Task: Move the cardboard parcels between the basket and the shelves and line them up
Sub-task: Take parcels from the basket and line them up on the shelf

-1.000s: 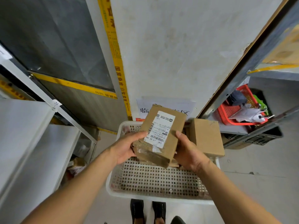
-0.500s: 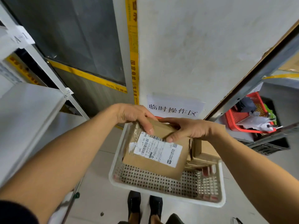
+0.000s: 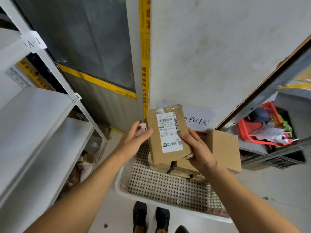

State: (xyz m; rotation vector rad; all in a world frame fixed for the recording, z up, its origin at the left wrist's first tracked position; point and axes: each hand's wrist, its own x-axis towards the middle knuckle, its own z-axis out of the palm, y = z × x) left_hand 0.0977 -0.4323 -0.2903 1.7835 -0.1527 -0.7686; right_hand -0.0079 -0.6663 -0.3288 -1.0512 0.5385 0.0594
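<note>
Head view, right hand (image 3: 200, 152) covering parcel (image 3: 165, 137) corner

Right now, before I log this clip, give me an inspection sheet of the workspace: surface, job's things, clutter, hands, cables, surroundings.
Surface: white shelves at left, bare where visible, tagged A-1 and A-2.
Job's things: labelled parcel held above the white basket; more parcels stacked in the basket; plain box at its right edge.
Clutter: red basket of papers and oddments at right; scraps on the floor under the shelves.
Hands: right hand has its grip on the parcel's lower right corner; left hand is open, fingers against its left edge.
Cables: nothing seen.
Surroundings: grey wall, yellow tape, paper sign, person's black shoes on the floor.
</note>
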